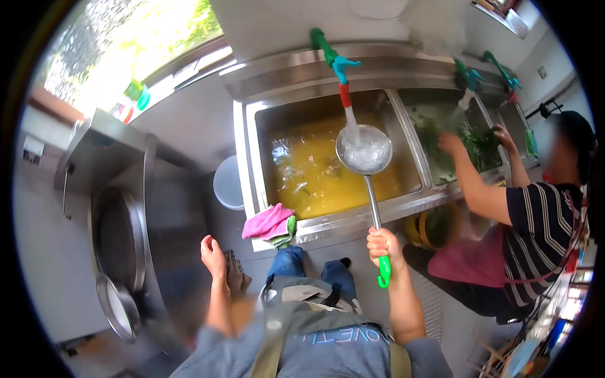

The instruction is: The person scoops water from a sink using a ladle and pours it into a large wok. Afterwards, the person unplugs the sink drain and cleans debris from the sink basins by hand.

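Note:
My right hand [382, 244] is wrapped round the long metal handle of a ladle [373, 200], just above its green hooked end. The ladle's round bowl is tilted under the tap [341, 63], and water from the red and white spout runs into it. Below lies the left sink basin [256, 135], holding murky yellow water [315, 183] with small bits floating in it. My left hand [213, 257] hangs apart from the sink at my side, fingers loosely extended with nothing in them.
Pink and green cloths [271, 223] lie on the sink's front corner. Beside it stands a pale bucket [229, 183]. A co-worker [535, 214] handles leafy greens [472, 142] in the adjoining basin at right. A stove with a large wok [118, 239] stands left.

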The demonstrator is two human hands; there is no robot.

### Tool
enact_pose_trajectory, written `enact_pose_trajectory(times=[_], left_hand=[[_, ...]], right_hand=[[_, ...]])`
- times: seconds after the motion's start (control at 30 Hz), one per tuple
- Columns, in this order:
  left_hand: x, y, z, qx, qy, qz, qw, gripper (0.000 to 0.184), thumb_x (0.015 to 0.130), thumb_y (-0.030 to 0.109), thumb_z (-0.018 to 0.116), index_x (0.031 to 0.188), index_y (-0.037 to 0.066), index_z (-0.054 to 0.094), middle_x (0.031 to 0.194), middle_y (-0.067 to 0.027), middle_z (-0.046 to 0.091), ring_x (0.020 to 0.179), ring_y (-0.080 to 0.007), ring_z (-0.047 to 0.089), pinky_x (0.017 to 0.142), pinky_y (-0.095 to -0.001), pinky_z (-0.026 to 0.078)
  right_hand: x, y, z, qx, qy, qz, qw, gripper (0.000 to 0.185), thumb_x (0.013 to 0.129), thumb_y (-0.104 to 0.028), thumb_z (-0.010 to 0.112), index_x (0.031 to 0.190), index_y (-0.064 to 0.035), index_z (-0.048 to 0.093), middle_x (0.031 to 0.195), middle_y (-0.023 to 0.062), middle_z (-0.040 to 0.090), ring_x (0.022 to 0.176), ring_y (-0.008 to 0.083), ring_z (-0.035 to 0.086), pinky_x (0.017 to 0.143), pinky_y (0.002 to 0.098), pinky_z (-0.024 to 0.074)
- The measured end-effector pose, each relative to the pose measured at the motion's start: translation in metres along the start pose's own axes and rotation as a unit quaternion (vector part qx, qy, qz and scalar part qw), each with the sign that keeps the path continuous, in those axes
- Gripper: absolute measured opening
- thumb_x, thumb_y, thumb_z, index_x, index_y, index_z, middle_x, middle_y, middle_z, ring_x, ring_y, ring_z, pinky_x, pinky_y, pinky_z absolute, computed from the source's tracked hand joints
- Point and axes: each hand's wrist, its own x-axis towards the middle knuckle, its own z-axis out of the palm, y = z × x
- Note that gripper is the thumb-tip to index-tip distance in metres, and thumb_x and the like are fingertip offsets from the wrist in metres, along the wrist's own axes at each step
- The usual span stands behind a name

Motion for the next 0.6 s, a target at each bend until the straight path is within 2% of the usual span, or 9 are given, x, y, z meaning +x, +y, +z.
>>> enact_pose_trajectory(times=[0.03,0.17,0.27,0.3,0.4,0.43,0.53,0.6], left_hand=[[-0.029,0.016,-0.014,-0.123,0.043,-0.106,0.986,0.024,0.081,0.013,0.05,0.101,0.0,0.053,0.095,-0.0119,0.057,0.086,-0.0207,0.055,0.077,-0.03,0.044],[-0.096,-0.041,-0.011,-0.185,0.095,-0.103,0.973,0.023,0.081,0.012,0.05,0.101,0.0,0.053,0.095,-0.0111,0.057,0.086,-0.02,0.055,0.077,-0.0295,0.043],[-0.141,-0.017,-0.044,-0.109,0.123,-0.132,0.978,0.023,0.081,0.011,0.05,0.101,0.0,0.053,0.095,-0.0103,0.056,0.085,-0.0187,0.054,0.077,-0.0287,0.043],[-0.157,-0.029,-0.044,-0.102,0.128,-0.141,0.976,0.023,0.081,0.011,0.05,0.101,0.0,0.053,0.094,-0.0098,0.056,0.084,-0.0177,0.054,0.076,-0.028,0.043],[-0.22,-0.052,-0.047,-0.126,0.15,-0.243,0.95,0.023,0.082,0.011,0.049,0.101,0.0,0.053,0.093,-0.01,0.056,0.082,-0.0176,0.054,0.075,-0.028,0.043],[-0.242,-0.052,-0.055,-0.115,0.148,-0.24,0.953,0.022,0.082,0.011,0.049,0.101,0.0,0.052,0.092,-0.01,0.056,0.08,-0.0174,0.054,0.074,-0.0279,0.044],[-0.314,-0.037,-0.07,-0.028,0.195,-0.318,0.927,0.023,0.081,0.011,0.05,0.101,0.0,0.052,0.092,-0.0105,0.057,0.079,-0.0173,0.054,0.073,-0.0282,0.044],[-0.365,-0.038,-0.061,0.013,0.201,-0.387,0.9,0.022,0.08,0.011,0.05,0.099,0.001,0.054,0.091,-0.0116,0.058,0.076,-0.0205,0.056,0.07,-0.0298,0.045]], right_hand=[[-0.001,-0.008,-0.005,0.009,-0.011,0.016,1.0,0.012,0.081,-0.004,0.042,0.07,-0.0087,0.042,0.049,-0.0066,0.029,0.035,0.0007,0.027,0.029,0.0143,0.0246],[-0.004,-0.025,-0.015,-0.007,-0.036,0.052,0.998,0.014,0.081,-0.004,0.042,0.068,-0.0083,0.04,0.049,-0.0065,0.03,0.036,0.0005,0.028,0.029,0.0139,0.0262],[-0.009,-0.035,-0.008,-0.011,-0.042,0.079,0.996,0.014,0.081,-0.004,0.042,0.068,-0.0081,0.04,0.049,-0.0063,0.03,0.036,0.0006,0.028,0.029,0.0142,0.0269],[-0.01,-0.035,-0.006,-0.024,-0.047,0.081,0.995,0.015,0.081,-0.004,0.041,0.067,-0.0081,0.04,0.048,-0.0061,0.03,0.036,0.0008,0.028,0.029,0.0143,0.0274],[-0.026,-0.035,0.001,-0.039,-0.049,0.099,0.993,0.016,0.081,-0.003,0.041,0.066,-0.0081,0.038,0.048,-0.0059,0.029,0.036,0.0014,0.029,0.029,0.0144,0.0279],[-0.031,-0.038,0.002,-0.038,-0.052,0.12,0.991,0.016,0.081,-0.004,0.04,0.066,-0.0081,0.037,0.048,-0.0058,0.029,0.036,0.0016,0.029,0.029,0.0147,0.0283],[-0.049,-0.053,0.004,-0.026,-0.062,0.184,0.981,0.016,0.082,-0.004,0.038,0.067,-0.0073,0.036,0.049,-0.005,0.03,0.036,0.0024,0.029,0.03,0.0161,0.03],[-0.061,-0.065,0.001,-0.022,-0.073,0.231,0.97,0.013,0.082,-0.004,0.036,0.069,-0.0061,0.036,0.05,-0.0038,0.031,0.036,0.0033,0.03,0.031,0.0175,0.0317]])
